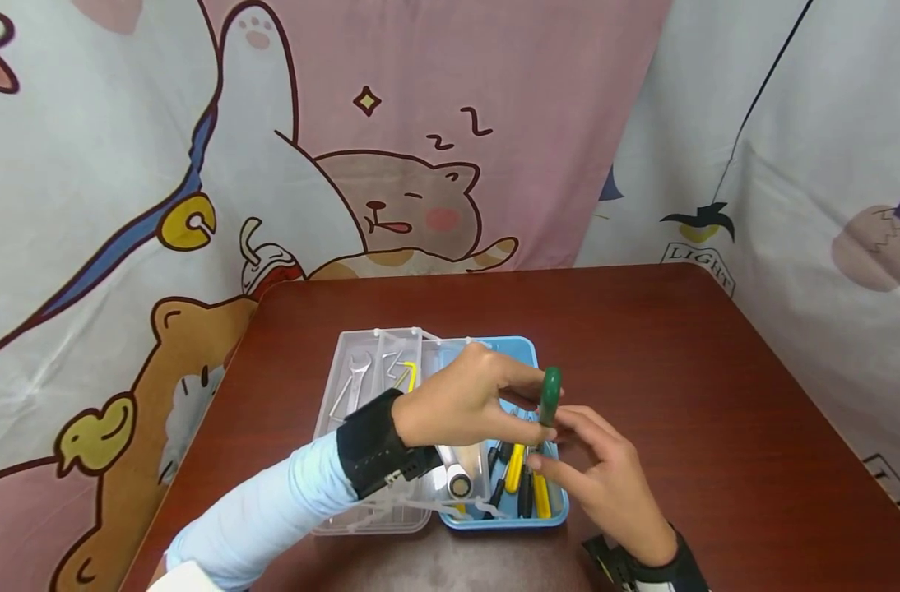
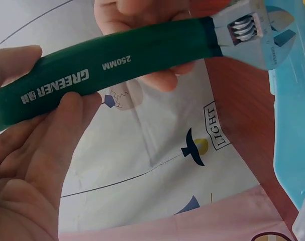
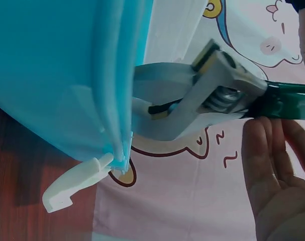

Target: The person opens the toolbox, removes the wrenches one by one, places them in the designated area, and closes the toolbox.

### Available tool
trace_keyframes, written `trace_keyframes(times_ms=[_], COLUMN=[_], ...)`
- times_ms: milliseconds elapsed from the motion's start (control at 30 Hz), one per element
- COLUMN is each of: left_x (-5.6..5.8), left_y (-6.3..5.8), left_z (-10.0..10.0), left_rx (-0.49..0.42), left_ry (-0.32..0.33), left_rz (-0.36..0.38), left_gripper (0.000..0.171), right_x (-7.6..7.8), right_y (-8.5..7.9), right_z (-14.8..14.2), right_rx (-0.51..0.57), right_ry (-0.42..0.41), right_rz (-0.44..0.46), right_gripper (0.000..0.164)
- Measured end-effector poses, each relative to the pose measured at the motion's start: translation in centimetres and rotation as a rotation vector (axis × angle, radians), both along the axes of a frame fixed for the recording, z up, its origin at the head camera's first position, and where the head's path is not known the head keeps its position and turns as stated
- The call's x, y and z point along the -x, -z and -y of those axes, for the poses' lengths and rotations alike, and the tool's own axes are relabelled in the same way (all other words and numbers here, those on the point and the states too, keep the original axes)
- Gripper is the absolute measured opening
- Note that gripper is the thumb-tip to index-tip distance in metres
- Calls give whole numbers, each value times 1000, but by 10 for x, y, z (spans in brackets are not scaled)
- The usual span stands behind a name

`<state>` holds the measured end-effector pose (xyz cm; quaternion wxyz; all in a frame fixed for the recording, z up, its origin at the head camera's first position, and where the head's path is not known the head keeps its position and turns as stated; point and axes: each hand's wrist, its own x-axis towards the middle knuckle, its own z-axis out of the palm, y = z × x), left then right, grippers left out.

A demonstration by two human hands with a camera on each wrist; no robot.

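Note:
An adjustable wrench (image 2: 122, 65) with a green handle slants downward, its metal head (image 3: 187, 100) low by the wall of the blue toolbox (image 1: 505, 523). My left hand (image 1: 468, 401) pinches the handle's upper part between thumb and fingers. At the lower handle, near the head, my right hand (image 1: 605, 473) touches it with fairly straight fingers (image 3: 263, 150); its thumb and forefinger stand apart in the head view. Beneath both hands, yellow-handled screwdrivers (image 1: 515, 469) and black-handled tools (image 1: 525, 493) lie in the box. My left hand and forearm hide part of the box.
The box's clear lid (image 1: 409, 520) lies open to the left, with a metal wrench (image 1: 357, 378) and a yellow hex key (image 1: 411, 375) there. A white cylinder (image 1: 459, 487) sits near the box's left side. Brown tabletop (image 1: 679, 386) surrounds the box, with patterned cloth (image 1: 568, 123) behind.

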<state>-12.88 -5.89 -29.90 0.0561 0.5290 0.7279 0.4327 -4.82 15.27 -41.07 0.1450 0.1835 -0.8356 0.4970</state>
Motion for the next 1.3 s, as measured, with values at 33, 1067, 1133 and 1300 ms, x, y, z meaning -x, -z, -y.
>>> trace_keyframes(times_ms=[33,1067,1133,1300], left_x=[0,-23,-25,-24], left_y=[0,38,42,45], left_z=[0,51,59,74], left_rx=[-4,-95,-97,-81], left_ry=[2,-292,-321,-374], left_rz=[9,-62,-32,5], left_gripper=[22,43,42,39], right_x=[0,3,3,4], right_y=[0,8,7,6], right_z=[1,-2,-5,-11], right_rx=[-1,37,39,51], right_ry=[1,45,52,69], right_rz=[-13,-324,-321,-332], right_gripper=[48,52,52,50])
